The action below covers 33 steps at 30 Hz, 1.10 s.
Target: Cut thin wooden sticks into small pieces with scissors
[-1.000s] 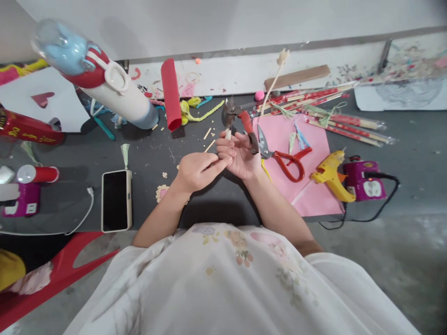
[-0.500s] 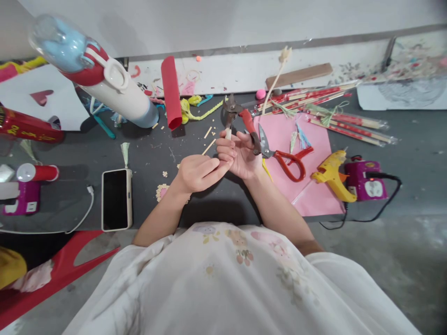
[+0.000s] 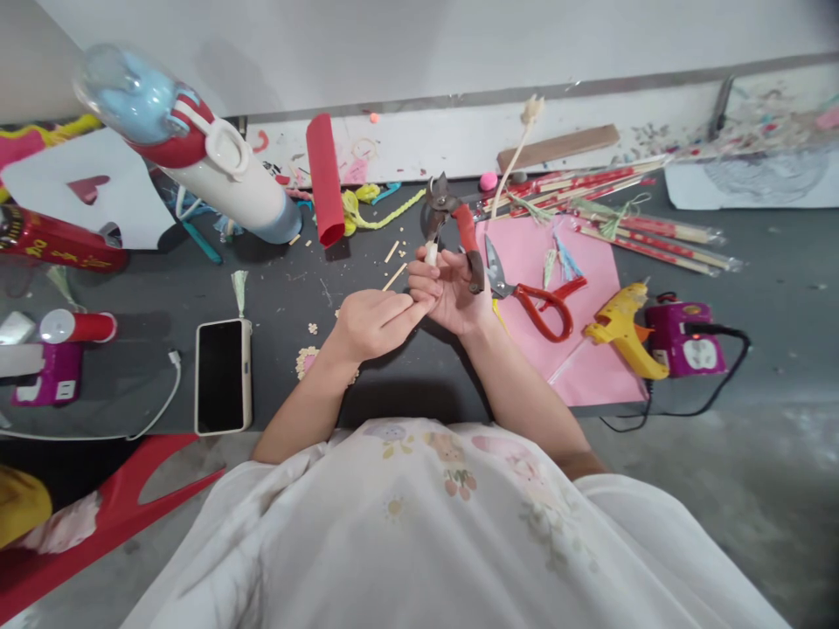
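Palm up, my right hand (image 3: pixel 452 293) is wrapped round a pair of pruning shears (image 3: pixel 466 231). One handle is red, the other pale between my fingers, and the dark blades point away from me. My left hand (image 3: pixel 384 321) is closed, its fingertips touching the right hand's fingers; whatever it may pinch is hidden. A thin wooden stick (image 3: pixel 394 277) shows just beyond the left knuckles; I cannot tell whether it is held. Partly behind my left wrist lies a pink piece edged with small wooden bits (image 3: pixel 307 360). Scissors with red handles (image 3: pixel 544 306) lie right of my right hand.
Pink paper (image 3: pixel 590 367) lies under the scissors, beside a yellow glue gun (image 3: pixel 622 328) and a purple power socket (image 3: pixel 687 339). Wrapped sticks (image 3: pixel 655 236) lie behind. To the left are a phone (image 3: pixel 223 376), a tall bottle (image 3: pixel 242 188) and a red roll (image 3: pixel 324 179).
The view has shifted slightly, so things on the left sit a little further right. Both hands keep nearly the same pose, with the shears still in the right.
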### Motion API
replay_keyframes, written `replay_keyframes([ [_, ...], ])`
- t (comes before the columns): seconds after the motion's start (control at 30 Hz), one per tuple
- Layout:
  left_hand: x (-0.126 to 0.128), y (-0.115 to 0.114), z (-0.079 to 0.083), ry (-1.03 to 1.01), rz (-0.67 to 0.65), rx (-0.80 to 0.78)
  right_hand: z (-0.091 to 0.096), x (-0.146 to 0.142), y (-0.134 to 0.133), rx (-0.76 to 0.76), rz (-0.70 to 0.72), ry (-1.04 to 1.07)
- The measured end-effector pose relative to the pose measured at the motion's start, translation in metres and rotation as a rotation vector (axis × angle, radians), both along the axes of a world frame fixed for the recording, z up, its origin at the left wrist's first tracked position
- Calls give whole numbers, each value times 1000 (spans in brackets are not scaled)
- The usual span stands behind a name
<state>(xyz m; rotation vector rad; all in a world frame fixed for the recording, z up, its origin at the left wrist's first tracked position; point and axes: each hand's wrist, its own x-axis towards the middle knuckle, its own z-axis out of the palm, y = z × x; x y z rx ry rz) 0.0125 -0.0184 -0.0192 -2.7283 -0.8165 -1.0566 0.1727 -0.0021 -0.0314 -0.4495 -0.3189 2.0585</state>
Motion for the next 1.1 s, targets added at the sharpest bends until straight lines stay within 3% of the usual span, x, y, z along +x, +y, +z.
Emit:
replay_keyframes([
  [0.13, 3, -3, 8, -137, -18, -462, 2, -6, -2, 7, -53, -185],
  [0.27, 3, -3, 17, -322, 64, -704, -2, -17, -7, 107, -183, -373],
  [0.4, 4, -2, 23, -265, 184, -762, -10, -22, -11, 240, -233, -515],
  [0.53, 5, -2, 23, -242, 263, -811, -13, -21, -10, 263, -264, -650],
  [0.73, -6, 8, 17, -289, 144, -1128, -12, -20, -9, 313, -337, -802],
  [0.9, -10, 12, 17, -317, 93, -1231, -8, -20, -11, 212, -155, -693],
  [1.1, -5, 10, 17, -295, 110, -1190, -3, -20, -11, 162, -39, -612],
])
